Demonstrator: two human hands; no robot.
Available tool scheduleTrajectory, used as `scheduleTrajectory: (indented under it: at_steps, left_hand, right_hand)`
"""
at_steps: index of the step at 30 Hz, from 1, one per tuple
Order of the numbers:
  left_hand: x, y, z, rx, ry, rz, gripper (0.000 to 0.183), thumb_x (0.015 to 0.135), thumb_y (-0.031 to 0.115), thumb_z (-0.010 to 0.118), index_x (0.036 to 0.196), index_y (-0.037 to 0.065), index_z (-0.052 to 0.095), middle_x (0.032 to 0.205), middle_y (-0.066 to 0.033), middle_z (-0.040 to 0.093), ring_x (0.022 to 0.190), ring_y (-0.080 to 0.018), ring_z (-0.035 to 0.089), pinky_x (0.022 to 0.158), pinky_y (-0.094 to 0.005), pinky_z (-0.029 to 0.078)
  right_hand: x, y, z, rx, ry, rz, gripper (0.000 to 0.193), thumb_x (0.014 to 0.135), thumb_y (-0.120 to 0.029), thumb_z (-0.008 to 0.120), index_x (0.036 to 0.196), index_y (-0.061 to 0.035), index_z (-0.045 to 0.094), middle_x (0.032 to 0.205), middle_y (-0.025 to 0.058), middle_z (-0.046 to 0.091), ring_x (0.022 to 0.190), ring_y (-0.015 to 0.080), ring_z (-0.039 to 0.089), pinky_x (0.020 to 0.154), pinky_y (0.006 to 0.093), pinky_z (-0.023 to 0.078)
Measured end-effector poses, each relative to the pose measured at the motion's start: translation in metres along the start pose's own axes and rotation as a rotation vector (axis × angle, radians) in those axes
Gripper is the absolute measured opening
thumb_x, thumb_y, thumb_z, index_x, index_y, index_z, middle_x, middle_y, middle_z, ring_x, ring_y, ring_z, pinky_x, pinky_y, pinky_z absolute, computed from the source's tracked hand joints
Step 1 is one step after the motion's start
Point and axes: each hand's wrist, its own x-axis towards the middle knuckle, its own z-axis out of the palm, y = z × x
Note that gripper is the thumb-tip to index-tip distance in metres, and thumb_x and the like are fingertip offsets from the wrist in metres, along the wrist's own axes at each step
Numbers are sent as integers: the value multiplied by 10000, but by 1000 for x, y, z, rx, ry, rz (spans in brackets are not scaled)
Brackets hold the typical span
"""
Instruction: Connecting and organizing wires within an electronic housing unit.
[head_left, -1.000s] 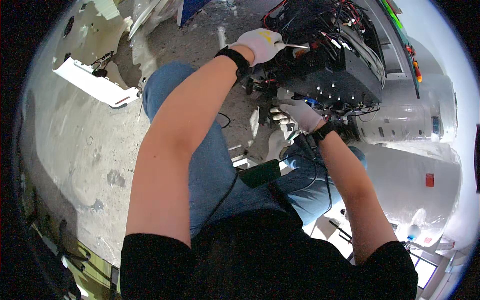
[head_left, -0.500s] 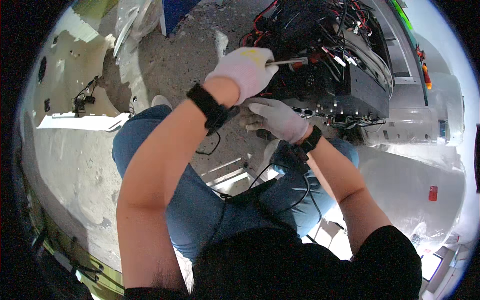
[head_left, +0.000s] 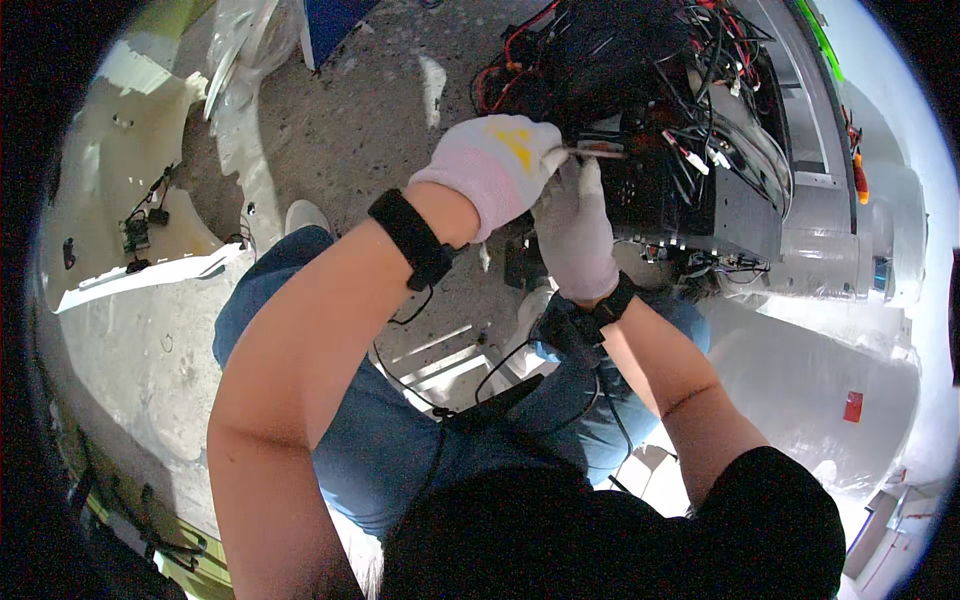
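My left hand [head_left: 505, 160], in a white and pink glove with a yellow mark, is closed on a thin metal rod-like tool [head_left: 604, 154]. The tool points right, over the near left side of a black metal unit [head_left: 690, 205] packed with wires. My right hand [head_left: 578, 235], also gloved, is just below, its fingers raised and its fingertips pinched at the rod close to my left fingers. What lies at the rod's far tip is dark and hard to make out. Loose black, red and white-tipped wires [head_left: 705, 150] spill over the unit.
Pale broken panels [head_left: 130, 160] with a small cabled part [head_left: 140, 228] lie at left. Clear plastic wrap [head_left: 242, 60] and a blue panel [head_left: 333, 25] are at the far side. An orange-handled tool [head_left: 860, 180] is at right. Thin black cables [head_left: 490, 375] cross my lap.
My right hand has turned upward and risen from below the left hand to the rod. My left hand has shifted slightly right and nearer, still holding the tool. The view has moved a little.
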Motion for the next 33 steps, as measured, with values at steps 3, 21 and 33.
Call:
scheduleTrajectory:
  at_steps: [3,21,33]
  left_hand:
    - [-1,1,10,-2,-35,23,242,878,306,499,903,91,607,852,-129,631,809,-331,601,696,-428,486]
    - [1,4,32,7,44,69,258,889,312,491,950,91,611,885,-112,630,808,-309,608,698,-395,499]
    - [5,4,24,84,-33,56,263,892,324,488,948,94,605,866,-111,627,789,-307,607,676,-396,500]
  right_hand:
    - [3,-6,-4,-94,2,-105,532,981,-427,293,1332,-31,343,1345,105,406,1255,226,377,1053,370,278]
    - [7,-17,-19,-87,117,-123,411,988,-324,354,1192,9,481,1126,113,551,1043,207,535,918,343,430]
    - [9,-15,-17,-43,122,-102,380,986,-308,373,1181,-4,488,1107,98,554,1013,197,539,899,344,437]
